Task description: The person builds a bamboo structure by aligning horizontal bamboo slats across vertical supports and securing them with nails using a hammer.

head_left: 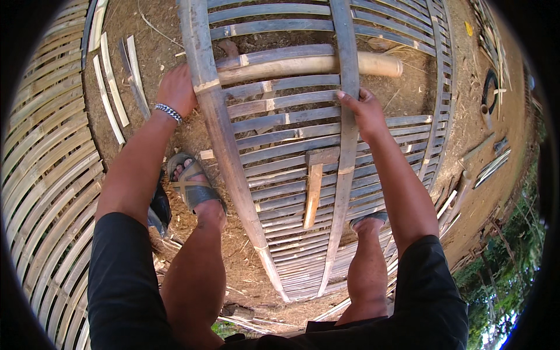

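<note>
A long slatted bamboo panel (pixel 235 169) lies before me, its narrow cross slats joined to lengthwise rails. My right hand (pixel 364 112) grips the middle rail (pixel 348 58), thumb on top and fingers curled round its far edge. At the left rail (pixel 201 49), my left hand (pixel 177 92) is pressed against the outer side. Its fingers pass under the rail and are mostly hidden. Beneath the slats between both hands runs a thick round bamboo pole (pixel 379 64), its cut end showing at right. A wooden mallet (pixel 314 189) rests on the slats nearer me.
Another slatted bamboo panel (pixel 49 169) fills the left side. Loose bamboo strips (pixel 111 81) lie on the dirt between the panels. My sandalled left foot (pixel 194 181) stands beside the left rail. A black tyre-like ring (pixel 490 91) and more bamboo pieces lie at far right.
</note>
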The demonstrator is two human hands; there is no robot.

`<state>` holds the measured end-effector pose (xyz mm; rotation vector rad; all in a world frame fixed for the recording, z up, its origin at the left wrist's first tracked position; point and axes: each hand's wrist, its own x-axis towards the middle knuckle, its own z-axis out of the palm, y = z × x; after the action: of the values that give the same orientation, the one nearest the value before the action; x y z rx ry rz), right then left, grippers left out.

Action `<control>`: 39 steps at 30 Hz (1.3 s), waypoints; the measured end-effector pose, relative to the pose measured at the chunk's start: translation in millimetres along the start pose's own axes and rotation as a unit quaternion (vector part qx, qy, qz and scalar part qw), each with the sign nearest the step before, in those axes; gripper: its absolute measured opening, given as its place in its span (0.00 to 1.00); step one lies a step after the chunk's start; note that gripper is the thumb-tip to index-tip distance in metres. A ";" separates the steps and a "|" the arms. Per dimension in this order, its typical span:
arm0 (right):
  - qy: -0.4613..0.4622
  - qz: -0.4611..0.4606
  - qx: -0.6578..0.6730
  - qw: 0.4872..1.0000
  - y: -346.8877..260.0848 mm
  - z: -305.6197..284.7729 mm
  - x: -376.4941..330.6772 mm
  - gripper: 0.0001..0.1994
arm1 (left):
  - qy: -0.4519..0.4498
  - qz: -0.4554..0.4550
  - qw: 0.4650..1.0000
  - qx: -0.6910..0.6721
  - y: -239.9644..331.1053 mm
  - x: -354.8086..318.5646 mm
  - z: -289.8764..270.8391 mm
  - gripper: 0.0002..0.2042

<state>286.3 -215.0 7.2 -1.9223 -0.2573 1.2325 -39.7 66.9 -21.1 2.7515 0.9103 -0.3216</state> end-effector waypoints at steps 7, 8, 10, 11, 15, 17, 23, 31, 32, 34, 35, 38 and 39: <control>-0.004 0.006 -0.008 1.000 -1.8 1.4 0.8 0.20 | 0.021 -0.019 1.000 0.010 1.7 -6.5 6.5 0.29; -0.004 0.006 -0.010 1.000 -1.3 1.7 0.4 0.20 | 0.014 -0.010 1.000 0.023 2.3 -6.1 6.7 0.30; -0.003 0.008 -0.012 1.000 -0.9 1.1 0.1 0.20 | 0.022 0.003 1.000 0.013 2.6 -4.8 6.5 0.29; -0.003 0.009 -0.011 1.000 -1.5 1.6 0.1 0.20 | 0.027 0.009 1.000 0.009 2.2 -4.5 5.6 0.29; 0.000 0.006 -0.004 1.000 -5.1 3.7 -2.5 0.20 | 0.026 0.043 0.999 -0.016 -11.7 -1.8 11.0 0.26; -0.015 0.010 -0.009 1.000 -9.5 2.4 -5.7 0.20 | 0.077 0.070 0.993 -0.046 -11.8 -3.9 12.1 0.22; -0.018 0.010 -0.021 1.000 -2.3 0.5 0.4 0.20 | 0.157 0.082 0.973 -0.149 -16.6 2.6 17.0 0.08; -0.007 0.010 -0.023 1.000 1.5 1.3 5.0 0.20 | 0.120 0.010 0.990 -0.075 5.1 -5.8 5.7 0.13; -0.006 0.011 -0.026 1.000 3.2 1.8 6.0 0.20 | 0.126 0.013 0.990 -0.054 6.2 -6.8 5.2 0.14; -0.002 0.016 -0.022 1.000 6.1 1.9 8.5 0.20 | 0.124 0.050 0.990 -0.036 -1.9 -6.9 5.1 0.16; 0.000 0.020 -0.014 1.000 6.4 2.6 9.6 0.20 | 0.122 0.068 0.990 -0.027 -6.9 -7.8 6.1 0.17; 0.001 0.020 -0.009 1.000 -0.6 4.3 2.9 0.20 | 0.097 0.068 0.990 -0.070 -15.8 -7.3 10.7 0.16; -0.001 0.017 -0.011 1.000 -6.0 6.2 0.7 0.20 | 0.114 0.065 0.988 -0.078 -16.5 -7.0 12.2 0.14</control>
<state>283.0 -207.5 9.9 -1.9516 -0.2398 1.2578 -56.9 72.5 -33.1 2.7206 0.7648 0.0868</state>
